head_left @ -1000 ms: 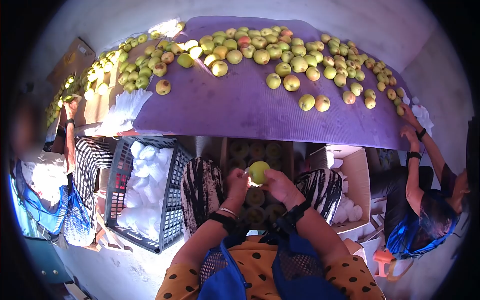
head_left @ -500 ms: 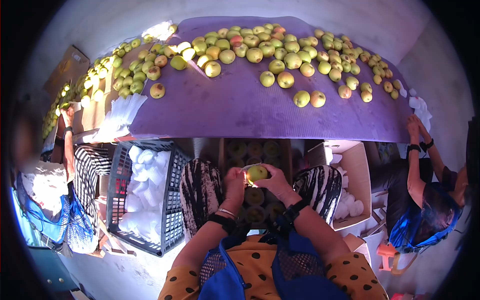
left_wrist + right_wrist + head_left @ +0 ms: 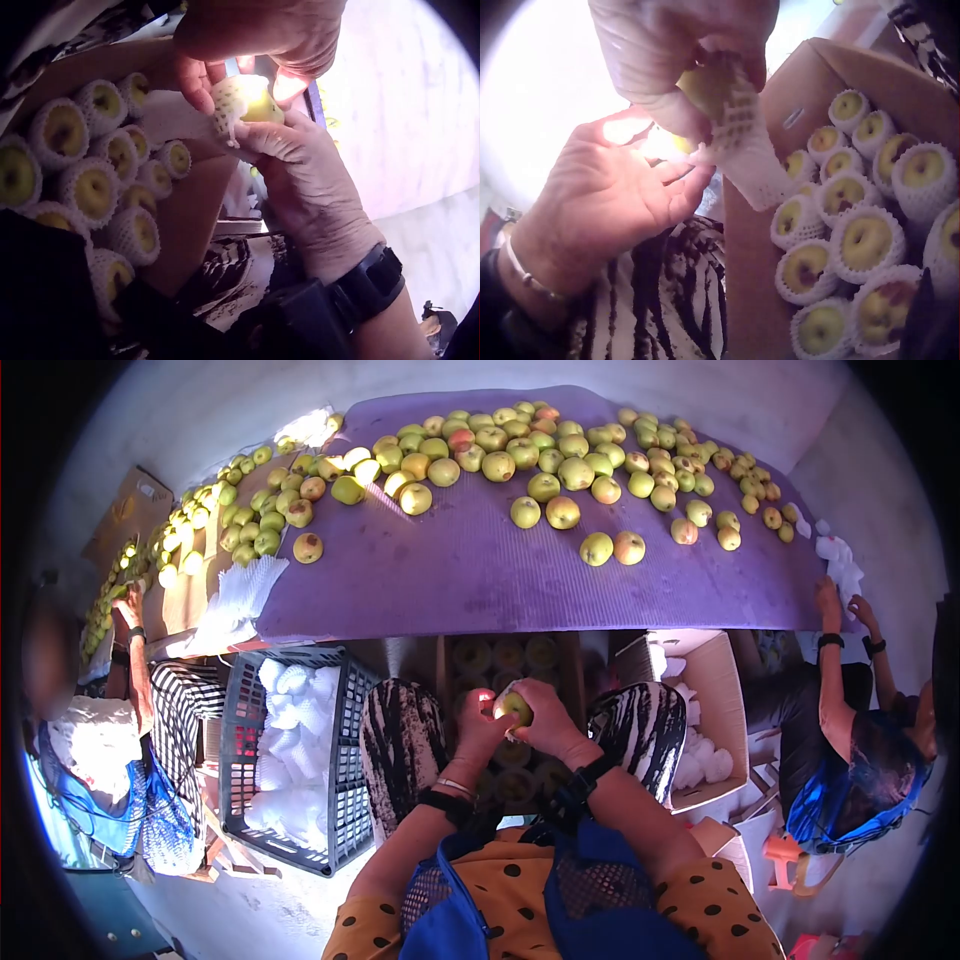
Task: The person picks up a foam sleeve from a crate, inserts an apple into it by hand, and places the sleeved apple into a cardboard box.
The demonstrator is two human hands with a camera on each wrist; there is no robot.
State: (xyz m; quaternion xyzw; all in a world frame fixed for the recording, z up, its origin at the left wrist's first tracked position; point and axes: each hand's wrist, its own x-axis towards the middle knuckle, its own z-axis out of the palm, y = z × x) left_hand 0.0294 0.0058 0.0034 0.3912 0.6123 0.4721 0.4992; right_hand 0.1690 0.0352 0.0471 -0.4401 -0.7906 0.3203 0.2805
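Between both hands, above the box, is a green-yellow apple (image 3: 513, 709) partly inside a white foam net (image 3: 754, 161). My right hand (image 3: 547, 718) grips the apple, its thumb along the side in the left wrist view. My left hand (image 3: 482, 726) holds the net at the apple, fingers on one side and thumb on the other. The net's loose end hangs off the apple in the right wrist view. Under the hands, a cardboard box (image 3: 751, 277) contains netted apples (image 3: 866, 238) in rows.
Many loose apples (image 3: 575, 473) lie on the purple table (image 3: 430, 585). A black crate (image 3: 340, 760) of white foam nets (image 3: 292, 730) stands at left, a carton (image 3: 722, 710) of nets at right. One person (image 3: 95, 740) sits at each side.
The apple has turned and now sits lower and tilted, with the right hand wrapped farther over it. The left hand has come closer to it. The person at right has drawn their hands apart.
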